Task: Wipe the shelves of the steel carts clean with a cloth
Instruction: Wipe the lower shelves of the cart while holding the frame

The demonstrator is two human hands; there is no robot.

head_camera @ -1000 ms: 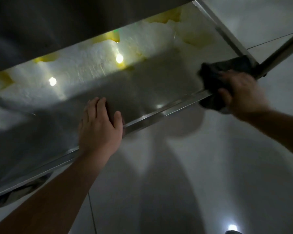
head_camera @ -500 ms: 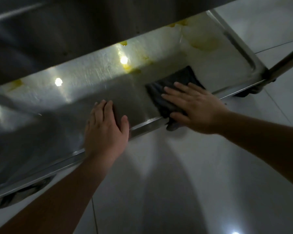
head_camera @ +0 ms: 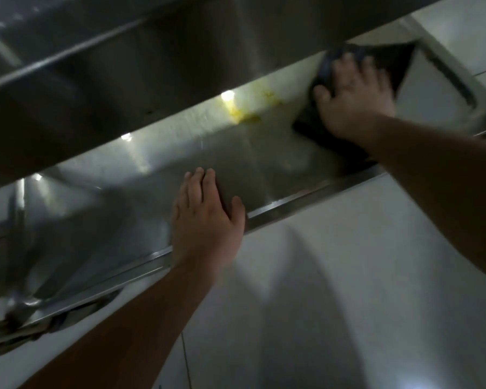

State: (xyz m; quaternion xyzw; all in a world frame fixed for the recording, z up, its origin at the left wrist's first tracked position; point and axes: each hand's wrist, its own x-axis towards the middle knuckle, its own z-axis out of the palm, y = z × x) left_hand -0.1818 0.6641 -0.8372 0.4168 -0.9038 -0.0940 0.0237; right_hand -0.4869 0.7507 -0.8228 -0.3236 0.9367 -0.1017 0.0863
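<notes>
**Cloth under right palm, stains off to its thumb side**

Head view: cloth (head_camera: 382,63), dark and spread out flat, lies on the lower shelf (head_camera: 264,164) directly beneath the right hand (head_camera: 354,99), whose fingers are straight and splayed, pressing it down rather than gripping it. Its far corner points away past the fingertips toward the shelf's end rim, and its long axis runs roughly along the forearm, from the near rim to the back of the shelf. Yellow stains (head_camera: 244,115) sit on the steel just off the thumb side of that hand, near the shadow line of the upper shelf (head_camera: 152,66). The left hand (head_camera: 208,217) rests flat over the near rim, fingers straight, holding nothing; it is well apart from the cloth. The right hand is plainly the nearer one, so a sideways stroke toward the thumb looks like the next reach.
</notes>
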